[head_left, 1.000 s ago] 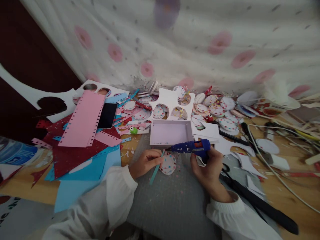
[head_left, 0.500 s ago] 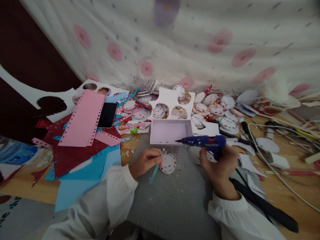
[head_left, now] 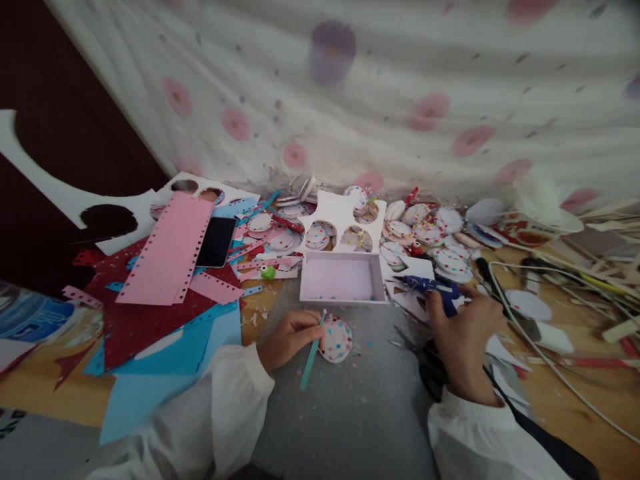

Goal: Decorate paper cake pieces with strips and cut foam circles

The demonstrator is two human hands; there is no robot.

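My left hand (head_left: 293,339) pinches a thin teal stick (head_left: 311,363), with a tiny pink bit at its upper end. Touching or just beside those fingertips, a round white disc (head_left: 336,340) dotted with red and blue lies on the grey mat (head_left: 350,407). Over to the right, my right hand (head_left: 465,337) has its fingers about the handle of a blue glue gun (head_left: 430,285), whose nozzle points left above white paper scraps. Dark-handled scissors (head_left: 425,363) lie beside that wrist, partly hidden by it. A shallow white box (head_left: 343,277) stands behind the disc.
White card with round holes (head_left: 335,210) leans behind the box, among piled dotted discs (head_left: 450,257). At left are pink card (head_left: 165,250), a phone (head_left: 217,241), red and blue sheets, and a green bead (head_left: 268,272). A white cable (head_left: 525,327) curves along the right.
My right hand has carried the glue gun to the right and lowered it, uncovering the scissors. The left hand stays by the disc with the stick. The view has tilted up slightly.
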